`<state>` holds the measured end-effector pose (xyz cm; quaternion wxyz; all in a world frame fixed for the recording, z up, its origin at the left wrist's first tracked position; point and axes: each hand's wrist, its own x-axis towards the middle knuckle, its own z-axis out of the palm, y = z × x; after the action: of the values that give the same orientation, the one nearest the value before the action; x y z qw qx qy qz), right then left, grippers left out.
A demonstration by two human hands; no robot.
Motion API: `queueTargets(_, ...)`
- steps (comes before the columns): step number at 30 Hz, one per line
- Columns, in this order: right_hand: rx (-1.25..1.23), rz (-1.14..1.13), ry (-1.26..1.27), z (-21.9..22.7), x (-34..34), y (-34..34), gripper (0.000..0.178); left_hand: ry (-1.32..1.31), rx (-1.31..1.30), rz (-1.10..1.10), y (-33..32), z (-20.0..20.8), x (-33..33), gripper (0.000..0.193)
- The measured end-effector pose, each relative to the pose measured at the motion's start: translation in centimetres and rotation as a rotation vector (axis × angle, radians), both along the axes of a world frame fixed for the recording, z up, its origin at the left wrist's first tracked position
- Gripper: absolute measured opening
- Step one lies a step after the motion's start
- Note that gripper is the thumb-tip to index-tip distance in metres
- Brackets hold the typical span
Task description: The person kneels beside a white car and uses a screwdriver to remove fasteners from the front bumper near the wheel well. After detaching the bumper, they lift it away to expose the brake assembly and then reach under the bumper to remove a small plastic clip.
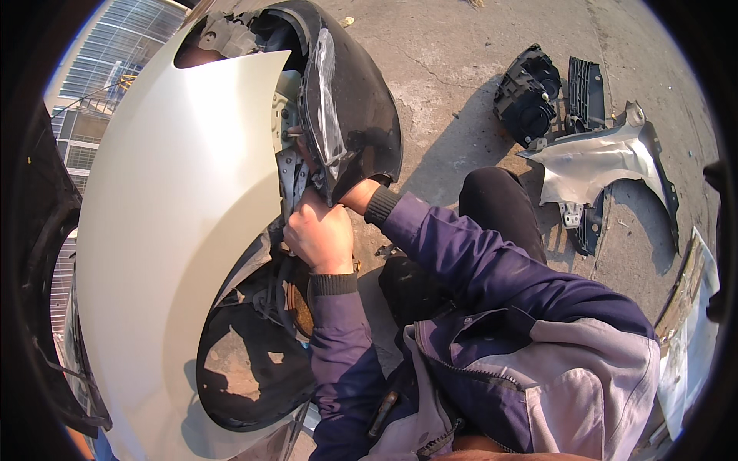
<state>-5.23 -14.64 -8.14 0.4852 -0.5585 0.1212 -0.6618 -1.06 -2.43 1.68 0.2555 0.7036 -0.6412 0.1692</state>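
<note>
My left hand (319, 232) is closed in a fist at the gap between the pale car fender (165, 184) and the lower end of the black bumper cover (361, 100). What its fingers hold, if anything, is hidden. My right hand (359, 196) reaches under the bumper cover's edge just to the right, its fingers out of sight behind it. Grey metal brackets (289, 173) show in the gap above my left hand. Below the hands lies the open wheel arch, with a rusty round part (298, 296) inside it.
On the concrete ground to the right lie a black headlamp unit (526, 96), a black slatted grille piece (586, 88) and a detached silver fender (603, 163). My bent knee (500, 203) is close to the bumper. A broken panel (688, 338) leans at the far right.
</note>
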Motion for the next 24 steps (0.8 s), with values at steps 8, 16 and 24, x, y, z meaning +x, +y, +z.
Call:
queueTargets(8, -0.687, -1.54, 1.723, -0.5, -0.8, -0.3, 0.063, 0.029, 0.139, 0.012, -0.8, 1.2, 0.1, 0.027)
queueTargets(16, -0.594, -1.319, 1.283, -0.1, -0.8, -0.1, 0.063, 0.185, 0.218, -0.136, -0.7, 0.1, 0.9, 0.025)
queueTargets(24, -0.956, -2.03, 2.256, 1.2, -0.7, 0.1, 0.06, 0.634, 0.11, -0.173, 1.1, 0.4, 1.7, 0.017)
